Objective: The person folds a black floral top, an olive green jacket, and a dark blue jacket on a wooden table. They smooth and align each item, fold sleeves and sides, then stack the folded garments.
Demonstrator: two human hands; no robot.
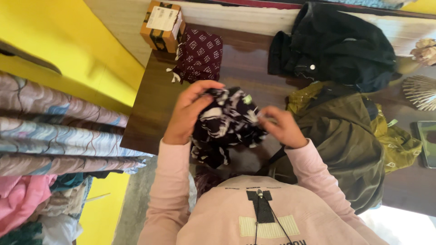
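Note:
A bunched black cloth with white pattern (229, 120) hangs between both my hands above the dark wooden table (152, 104). My left hand (188, 111) grips its upper left side, fingers curled over the top. My right hand (281, 127) pinches its right edge. Both arms wear pale pink sleeves. The lower part of the cloth droops toward my chest.
A folded maroon patterned cloth (200, 54) and a cardboard box (162, 25) lie at the table's far left. A black garment (338, 43) sits at the back, an olive bag (345, 136) to the right. Patterned fabrics (54, 131) hang at left before a yellow wall.

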